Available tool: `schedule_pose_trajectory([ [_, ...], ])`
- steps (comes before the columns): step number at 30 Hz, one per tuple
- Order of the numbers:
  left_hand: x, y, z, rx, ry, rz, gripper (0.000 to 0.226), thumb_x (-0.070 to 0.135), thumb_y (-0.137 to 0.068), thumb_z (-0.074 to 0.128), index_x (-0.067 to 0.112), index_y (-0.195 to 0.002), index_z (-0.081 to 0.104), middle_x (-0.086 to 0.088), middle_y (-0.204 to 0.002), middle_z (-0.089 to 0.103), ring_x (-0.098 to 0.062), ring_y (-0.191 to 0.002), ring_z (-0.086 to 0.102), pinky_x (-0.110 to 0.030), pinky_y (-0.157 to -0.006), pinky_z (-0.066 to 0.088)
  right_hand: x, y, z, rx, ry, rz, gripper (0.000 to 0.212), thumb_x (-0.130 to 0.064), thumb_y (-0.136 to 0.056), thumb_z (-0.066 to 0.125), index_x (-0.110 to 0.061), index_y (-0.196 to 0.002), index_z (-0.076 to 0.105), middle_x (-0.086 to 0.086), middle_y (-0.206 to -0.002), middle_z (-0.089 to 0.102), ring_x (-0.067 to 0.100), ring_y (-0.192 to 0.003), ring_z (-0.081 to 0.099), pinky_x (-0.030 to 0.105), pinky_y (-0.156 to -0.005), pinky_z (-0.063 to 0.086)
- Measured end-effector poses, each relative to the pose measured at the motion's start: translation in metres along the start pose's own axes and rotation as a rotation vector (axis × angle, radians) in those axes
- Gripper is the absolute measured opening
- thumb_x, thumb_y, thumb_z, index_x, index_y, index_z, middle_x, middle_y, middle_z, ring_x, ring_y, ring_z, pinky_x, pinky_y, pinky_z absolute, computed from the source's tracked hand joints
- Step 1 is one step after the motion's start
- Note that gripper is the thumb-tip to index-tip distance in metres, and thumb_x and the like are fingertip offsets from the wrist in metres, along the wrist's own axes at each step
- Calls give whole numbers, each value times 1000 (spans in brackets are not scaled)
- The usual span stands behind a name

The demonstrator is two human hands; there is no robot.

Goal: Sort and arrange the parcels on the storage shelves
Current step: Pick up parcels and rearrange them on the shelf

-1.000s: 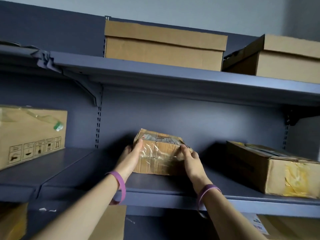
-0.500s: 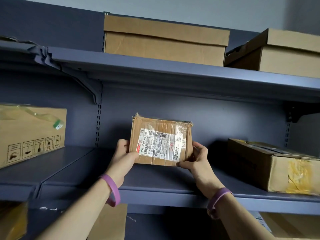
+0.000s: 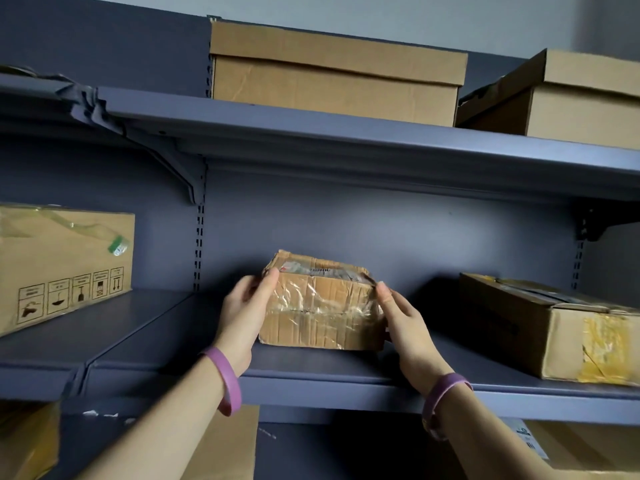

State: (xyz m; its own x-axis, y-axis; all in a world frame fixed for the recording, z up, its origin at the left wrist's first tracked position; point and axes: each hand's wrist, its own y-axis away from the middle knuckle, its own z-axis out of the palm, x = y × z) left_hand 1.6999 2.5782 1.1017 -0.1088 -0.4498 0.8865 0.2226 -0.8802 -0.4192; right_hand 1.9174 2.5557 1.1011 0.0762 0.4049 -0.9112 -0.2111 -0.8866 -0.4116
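**Small parcel flat on the middle shelf, one hand at each end**

The left hand (image 3: 247, 306), in the lower middle of the frame, wraps the left end of the small parcel (image 3: 322, 306). Its thumb lies up the front corner and its fingers reach round behind. The right hand (image 3: 403, 317) clasps the opposite end with its thumb tip on the upper right corner, and its fingers are mostly hidden behind the cardboard. Both hands are closed on the parcel, probably so it can be squared and slid without tipping. Each wrist wears a purple band (image 3: 225, 382).

The parcel lies flat at the centre of the frame on the middle shelf (image 3: 311, 370), its label facing up and its taped, creased side facing the camera. It appears to sit in the open stretch between two neighbours, well apart from both. These are a box with handling symbols (image 3: 62, 261) at the left edge and a yellow-taped box (image 3: 554, 323) at the right. Centring it there would leave room on either side.

On the upper shelf (image 3: 346, 133) stand two lidded boxes (image 3: 332, 74), too high for easy reach. More cartons show dimly along the bottom of the frame.
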Motion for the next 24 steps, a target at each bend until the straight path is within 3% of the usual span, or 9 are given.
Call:
schedule_pose_trajectory([
  [3,-3,-3,0,-6,-15,-47,37,55,-82,64,21,-95,67,5,-101,70,-13,-100,62,-29,-91,46,1,-1,1,15,31,30,43,-50,-91,56,-23,-124,65,-13,-113,71,9,-112,63,32,-103,45],
  [5,-3,-2,1,-3,-35,-53,36,57,-82,62,24,-97,67,10,-101,69,-10,-102,61,-25,-84,46,2,-2,2,39,60,62,57,-54,-90,56,-21,-135,57,-7,-129,64,13,-125,54,38,-113,37],
  [7,1,2,2,6,-38,-61,41,56,-84,61,26,-113,64,14,-111,65,-9,-108,58,-25,-86,43,2,-3,2,144,152,47,62,-55,-90,56,-20,-141,50,-1,-141,53,20,-137,39,40,-119,26],
  [10,14,6,-5,50,-24,-37,41,51,-87,59,28,-121,60,21,-112,60,-2,-104,53,-20,-86,35,-9,6,7,347,378,-216,48,-43,-93,56,-26,-137,51,-1,-139,50,20,-133,33,37,-114,25],
  [12,28,7,-18,79,-61,-5,30,47,-89,57,31,-114,62,23,-106,59,1,-99,52,-18,-85,32,-22,13,21,327,419,-370,41,-35,-92,56,-29,-132,54,-6,-133,53,17,-128,36,37,-111,27],
  [16,56,6,-51,75,-127,44,29,47,-91,54,29,-112,63,19,-108,61,2,-98,52,-16,-79,34,-48,23,63,297,564,-446,35,-35,-92,54,-31,-126,57,-11,-131,55,12,-129,39,36,-112,18],
  [20,78,2,-87,82,-171,97,24,45,-92,53,33,-111,62,27,-99,58,9,-90,51,-9,-67,33,-65,40,103,306,681,-587,34,-32,-90,55,-27,-124,59,-7,-132,55,14,-130,42,41,-119,13],
  [24,92,-6,-128,90,-179,149,29,39,-93,54,25,-117,62,26,-99,59,9,-95,52,-7,-70,34,-73,53,148,213,621,-651,36,-20,-88,57,-21,-124,60,-2,-133,55,19,-129,44,42,-116,24],
])
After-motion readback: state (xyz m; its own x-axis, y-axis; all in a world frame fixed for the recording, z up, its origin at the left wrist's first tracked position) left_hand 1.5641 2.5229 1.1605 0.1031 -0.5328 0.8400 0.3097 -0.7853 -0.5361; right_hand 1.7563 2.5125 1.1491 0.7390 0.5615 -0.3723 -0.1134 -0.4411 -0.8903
